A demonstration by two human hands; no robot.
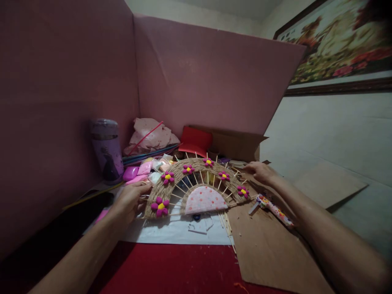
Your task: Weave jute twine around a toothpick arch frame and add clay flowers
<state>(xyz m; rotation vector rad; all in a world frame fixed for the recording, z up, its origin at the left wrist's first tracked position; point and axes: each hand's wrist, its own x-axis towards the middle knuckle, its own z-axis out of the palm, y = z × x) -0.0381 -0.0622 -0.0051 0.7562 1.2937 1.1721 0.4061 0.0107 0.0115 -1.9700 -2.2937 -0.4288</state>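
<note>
My left hand [134,199] grips the left end of a half-round woven fan [176,166], made of twine on thin wooden sticks. Magenta clay flowers [161,206] with yellow centres are spread along its twine arch. A half-circle of pink dotted fabric [206,200] fills its inner middle. Beyond the fan's right side is my right hand [260,170], low over the cardboard near small bits and sticks. Its fingers are bent close together; what they hold, if anything, is too small to make out. A glue gun with a colourful pattern [275,210] lies below that hand.
A purple tumbler [108,151] stands at left, beside clay packets [143,168] and a pink fabric bundle [153,134]. Under the fan lie white paper [171,234] and loose sticks [228,230]. Cardboard [269,253] covers the right; pink panels [214,81] rise behind.
</note>
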